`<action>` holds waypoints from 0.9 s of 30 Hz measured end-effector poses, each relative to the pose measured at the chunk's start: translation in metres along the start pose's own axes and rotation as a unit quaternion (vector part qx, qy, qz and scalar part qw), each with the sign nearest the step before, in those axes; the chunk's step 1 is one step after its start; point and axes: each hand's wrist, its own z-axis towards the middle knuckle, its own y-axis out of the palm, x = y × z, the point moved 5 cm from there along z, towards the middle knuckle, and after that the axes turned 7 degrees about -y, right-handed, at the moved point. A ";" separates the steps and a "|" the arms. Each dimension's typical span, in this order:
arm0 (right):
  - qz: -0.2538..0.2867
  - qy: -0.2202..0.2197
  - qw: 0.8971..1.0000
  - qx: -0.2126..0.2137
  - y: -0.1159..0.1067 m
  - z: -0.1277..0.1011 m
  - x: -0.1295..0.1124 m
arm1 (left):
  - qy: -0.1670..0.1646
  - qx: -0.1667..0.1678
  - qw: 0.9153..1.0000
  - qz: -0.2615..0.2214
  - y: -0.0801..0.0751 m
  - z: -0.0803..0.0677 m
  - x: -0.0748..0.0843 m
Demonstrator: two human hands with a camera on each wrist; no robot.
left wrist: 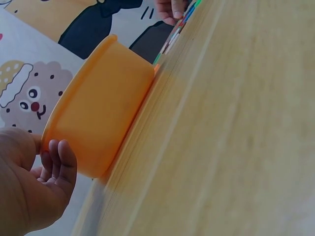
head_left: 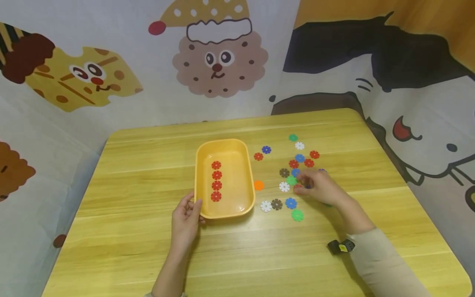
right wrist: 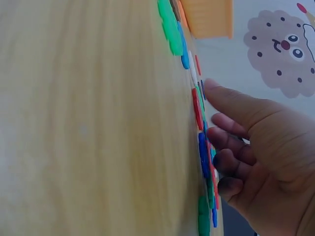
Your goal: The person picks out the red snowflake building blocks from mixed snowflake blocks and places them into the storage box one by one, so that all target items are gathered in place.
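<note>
Head view: high, looking down over the whole table [head_left: 148,255]. Wrist views: low, close, grazing its surface. All sharing the tray [head_left: 208,150].

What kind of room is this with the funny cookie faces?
Probably a children's play corner. The cloth backdrop has cartoon cookie faces, and snowflake disc toys lie on a wooden table beside a yellow tray where the left hand and right hand play.

Both hands low over the table
Left hand [head_left: 185,220] loosely curled, thumb forward; right hand [head_left: 320,186] reaches out, fingers [right wrist: 231,103] bent downward.
</note>
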 end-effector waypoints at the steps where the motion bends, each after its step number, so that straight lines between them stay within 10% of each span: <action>1: -0.002 0.003 1.000 -0.005 0.000 0.000 0.001 | 0.000 0.000 1.000 0.000 0.000 0.000 0.000; 27: -0.004 0.027 0.998 -0.053 0.003 0.000 -0.001 | 0.004 -0.001 1.000 -0.005 0.000 -0.002 0.003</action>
